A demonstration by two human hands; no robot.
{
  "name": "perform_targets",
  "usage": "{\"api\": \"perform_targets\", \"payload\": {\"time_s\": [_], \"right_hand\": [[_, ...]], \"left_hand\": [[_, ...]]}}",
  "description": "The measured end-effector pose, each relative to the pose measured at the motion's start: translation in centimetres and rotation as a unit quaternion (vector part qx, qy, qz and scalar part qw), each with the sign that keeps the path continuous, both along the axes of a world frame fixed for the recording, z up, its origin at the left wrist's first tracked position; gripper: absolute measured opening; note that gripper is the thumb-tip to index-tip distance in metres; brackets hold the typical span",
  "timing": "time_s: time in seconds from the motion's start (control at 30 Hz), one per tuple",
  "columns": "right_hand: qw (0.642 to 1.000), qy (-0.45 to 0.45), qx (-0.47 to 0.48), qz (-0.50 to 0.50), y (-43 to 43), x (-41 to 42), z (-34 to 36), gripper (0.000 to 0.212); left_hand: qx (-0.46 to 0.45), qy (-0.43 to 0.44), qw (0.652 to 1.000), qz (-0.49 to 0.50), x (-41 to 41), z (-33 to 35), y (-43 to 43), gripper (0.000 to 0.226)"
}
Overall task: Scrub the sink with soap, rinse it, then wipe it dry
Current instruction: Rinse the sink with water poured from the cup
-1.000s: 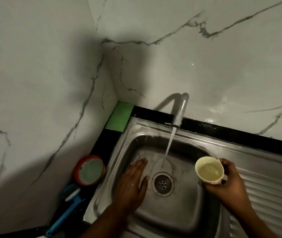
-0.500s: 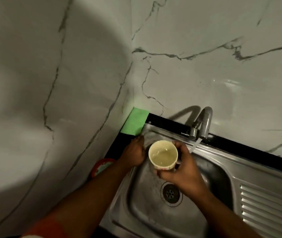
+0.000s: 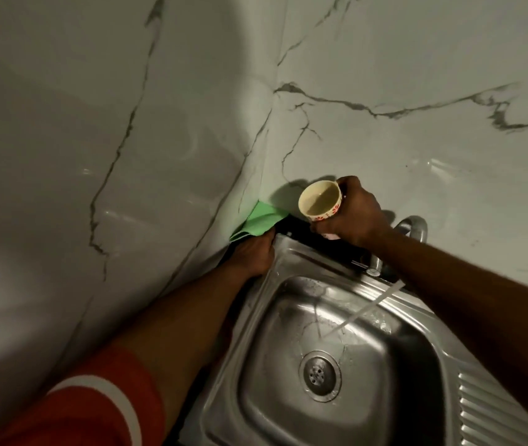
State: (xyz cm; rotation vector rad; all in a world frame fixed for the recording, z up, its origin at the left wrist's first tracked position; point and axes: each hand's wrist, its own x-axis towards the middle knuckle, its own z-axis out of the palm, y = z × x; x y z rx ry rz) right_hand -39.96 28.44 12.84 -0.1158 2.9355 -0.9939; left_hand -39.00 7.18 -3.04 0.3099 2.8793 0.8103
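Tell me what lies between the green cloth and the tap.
Head view: from cloth to tap, the right hand holding a cup, over the black ledge.

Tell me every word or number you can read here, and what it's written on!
There are none: no word, number, brand or sign can be read in this picture.
The cup has only red flowers on its side, no letters.
The cloth is plain green.
The sink and tap show bare metal with no mark I can make out.
The wall shows only grey veins.
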Motion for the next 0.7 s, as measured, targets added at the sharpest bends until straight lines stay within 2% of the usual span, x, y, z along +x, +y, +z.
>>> {"api": "perform_targets", "payload": {"time_s": [0.13,0.23,0.4,0.47,0.6,0.7], "right_hand": [[1.000,-0.012,0.020,-0.007,0.4,-2.4,-1.3,0.102],[0.997,-0.025,0.062,0.038,0.8,-3.6,-1.4,0.104],[0.986,-0.058,0.136,0.076,1.4,-4.7,-1.9,0.109],[0.983,-0.079,0.146,0.076,1.5,-4.9,-2.5,0.112],[0.975,-0.122,0.171,0.070,1.4,-5.1,-3.2,0.116],[0.975,-0.134,0.164,0.070,1.3,-5.2,-3.2,0.116]], "left_hand": [[0.008,-0.019,0.999,-0.040,-1.2,-0.9,-0.6,0.063],[-0.015,-0.005,0.999,-0.050,-1.9,-1.4,-0.5,0.059],[-0.045,-0.108,0.990,-0.076,-2.9,-2.0,-0.3,0.050],[-0.070,-0.107,0.988,-0.089,-3.0,-2.1,-0.7,0.047],[-0.104,-0.029,0.985,-0.138,-2.6,-2.5,-1.4,0.060],[-0.114,0.104,0.962,-0.223,-1.2,-3.3,-1.7,0.060]]}}
